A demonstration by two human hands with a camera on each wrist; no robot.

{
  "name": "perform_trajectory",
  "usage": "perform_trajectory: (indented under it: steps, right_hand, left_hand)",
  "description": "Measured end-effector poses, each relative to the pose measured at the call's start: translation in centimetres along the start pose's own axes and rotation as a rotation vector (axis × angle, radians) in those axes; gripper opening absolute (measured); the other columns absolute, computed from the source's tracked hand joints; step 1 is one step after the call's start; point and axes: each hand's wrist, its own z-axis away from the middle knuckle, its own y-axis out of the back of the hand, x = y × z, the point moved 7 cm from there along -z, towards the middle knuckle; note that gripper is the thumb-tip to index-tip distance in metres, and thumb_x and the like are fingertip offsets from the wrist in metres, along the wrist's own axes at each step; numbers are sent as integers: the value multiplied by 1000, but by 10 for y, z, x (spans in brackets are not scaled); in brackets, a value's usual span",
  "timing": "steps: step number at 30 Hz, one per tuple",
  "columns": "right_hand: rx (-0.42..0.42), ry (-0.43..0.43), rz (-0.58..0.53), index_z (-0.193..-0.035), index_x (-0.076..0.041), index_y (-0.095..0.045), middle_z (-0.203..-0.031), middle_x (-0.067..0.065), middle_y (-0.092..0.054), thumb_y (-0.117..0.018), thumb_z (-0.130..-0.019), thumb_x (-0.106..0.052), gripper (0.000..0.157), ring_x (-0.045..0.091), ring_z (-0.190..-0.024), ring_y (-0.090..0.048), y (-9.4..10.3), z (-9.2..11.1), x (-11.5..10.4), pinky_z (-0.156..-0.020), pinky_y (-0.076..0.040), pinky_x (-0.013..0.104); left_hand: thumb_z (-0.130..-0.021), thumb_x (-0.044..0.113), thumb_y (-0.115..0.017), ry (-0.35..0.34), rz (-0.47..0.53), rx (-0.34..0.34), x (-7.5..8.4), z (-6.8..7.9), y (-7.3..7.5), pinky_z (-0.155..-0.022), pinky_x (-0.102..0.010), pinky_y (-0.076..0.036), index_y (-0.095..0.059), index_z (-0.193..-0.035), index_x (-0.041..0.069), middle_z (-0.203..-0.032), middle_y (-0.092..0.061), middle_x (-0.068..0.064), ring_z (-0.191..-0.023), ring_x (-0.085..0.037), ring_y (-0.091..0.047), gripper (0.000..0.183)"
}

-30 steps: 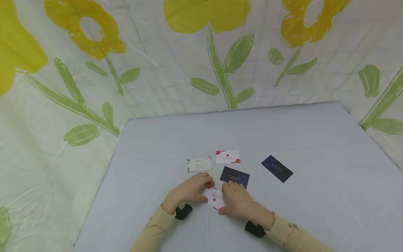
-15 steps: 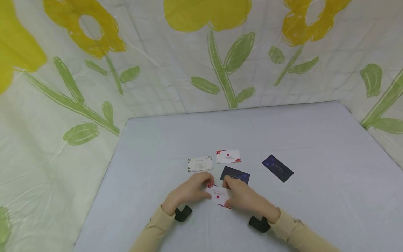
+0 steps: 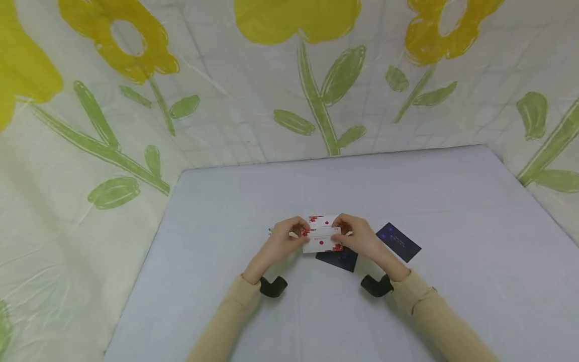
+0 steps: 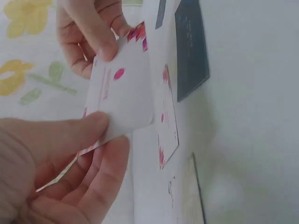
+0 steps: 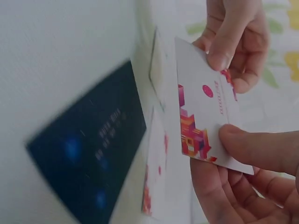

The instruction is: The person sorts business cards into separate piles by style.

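Note:
Both hands hold one white business card [image 3: 321,244] with a red dot and red-purple corner patterns, raised above the table. My left hand [image 3: 281,241] pinches its left end between thumb and fingers. At the opposite end, the right hand [image 3: 362,239] pinches it the same way, as the right wrist view shows with the card [image 5: 202,109] tilted. Behind it on the table lies a similar red-patterned card [image 3: 320,220], partly covered in the head view. A dark blue card [image 3: 336,260] lies just below the held one, its upper part hidden.
Another dark blue card [image 3: 398,242] lies to the right of the right hand. A green-patterned card [image 4: 192,196] is mostly hidden behind the left hand in the head view. The pale table [image 3: 217,201] meets a flower-printed cloth [image 3: 253,100] at its back and sides.
Both hands have carried the red-patterned card up and away from the person, over the dark card and towards the other red-patterned card. The held card has turned to lie nearly level across the view.

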Motion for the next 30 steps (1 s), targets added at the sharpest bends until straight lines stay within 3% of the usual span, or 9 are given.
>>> perform_trajectory:
  steps: [7, 15, 30]
  right_hand:
    - [135, -117, 31, -97, 2, -62, -83, 11, -61, -69, -81, -4, 19, 22, -75, -56, 17, -22, 24, -64, -43, 27]
    - [208, -201, 47, -92, 5, -58, -77, 12, -57, -72, -76, -2, 22, 21, -70, -52, 21, -30, 42, -61, -42, 27]
    - [109, -247, 237, -87, 2, -56, -72, 9, -51, -71, -78, -7, 20, 21, -67, -46, 11, -42, 44, -57, -38, 28]
  left_hand:
    - [-79, -3, -69, 46, -38, 134, -6, -34, 2, -67, -24, -51, -63, -96, -2, -88, -63, -12, -76, -20, -61, 18]
    - [-77, -5, -70, 127, -60, 183, -17, -48, -7, -65, -23, -49, -63, -94, -5, -86, -63, -15, -73, -22, -60, 18]
    - [-79, -5, -68, 196, -198, 167, -26, -55, -16, -61, -21, -46, -62, -90, -5, -81, -60, -13, -70, -16, -55, 13]
